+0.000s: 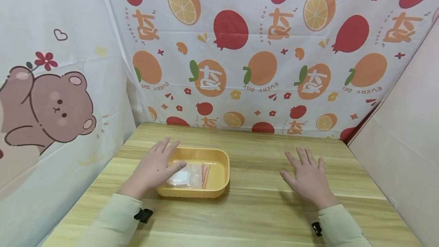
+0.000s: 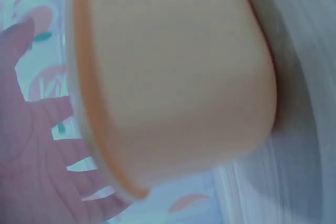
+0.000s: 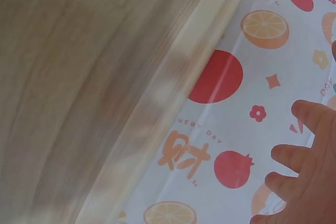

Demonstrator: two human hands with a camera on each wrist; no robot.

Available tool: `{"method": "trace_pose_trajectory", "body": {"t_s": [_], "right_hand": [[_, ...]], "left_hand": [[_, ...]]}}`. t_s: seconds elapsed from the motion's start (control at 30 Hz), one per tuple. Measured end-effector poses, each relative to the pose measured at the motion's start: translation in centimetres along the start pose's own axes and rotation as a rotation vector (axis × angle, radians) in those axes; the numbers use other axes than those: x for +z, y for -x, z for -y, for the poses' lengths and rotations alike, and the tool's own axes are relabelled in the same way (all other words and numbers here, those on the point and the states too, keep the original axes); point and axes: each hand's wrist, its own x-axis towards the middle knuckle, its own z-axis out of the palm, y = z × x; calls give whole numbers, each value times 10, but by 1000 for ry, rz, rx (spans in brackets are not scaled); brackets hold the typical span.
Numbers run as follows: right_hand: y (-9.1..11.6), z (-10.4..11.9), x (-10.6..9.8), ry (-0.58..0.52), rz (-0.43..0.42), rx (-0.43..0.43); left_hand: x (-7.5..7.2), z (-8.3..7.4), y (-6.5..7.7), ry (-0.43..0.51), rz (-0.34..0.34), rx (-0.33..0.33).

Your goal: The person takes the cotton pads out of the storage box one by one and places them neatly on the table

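A yellow plastic tray [image 1: 219,190] with raised sides stands on the table left of centre. Inside it lies a clear plastic bag [image 1: 195,174] with something white and flat in its left part and thin red lines at its right end. My left hand [image 1: 156,170] is over the tray's left side, fingers spread and holding nothing; its palm and fingers show beside the tray wall [image 2: 178,77] in the left wrist view. Off to the right, my right hand [image 1: 306,178] hovers above the table with its fingers spread and nothing in it.
The wood-grain table [image 1: 253,216] reaches back to a fruit-print cloth [image 1: 253,68]. A white cloth with a printed bear [image 1: 61,106] hangs at the left, and a plain pale wall [image 1: 404,132] bounds the right side.
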Motion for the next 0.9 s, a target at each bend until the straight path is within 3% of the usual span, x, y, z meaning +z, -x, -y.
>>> {"method": "trace_pose_trajectory", "body": {"t_s": [0.2,0.37,0.57,0.7,0.9], "right_hand": [[-1,5,-1,-14,3,-15],[-6,19,-6,-156,20,-41],[-13,43,-11,-293,36,-86],[-17,59,-10,-442,64,-101],[-23,84,-14,-712,163,-80]], "left_hand": [[-14,23,1,148,43,-121],[-18,40,-1,239,97,-210],[-13,49,0,297,127,-231],[-7,54,1,355,135,-229],[3,61,1,595,162,-282]]}}
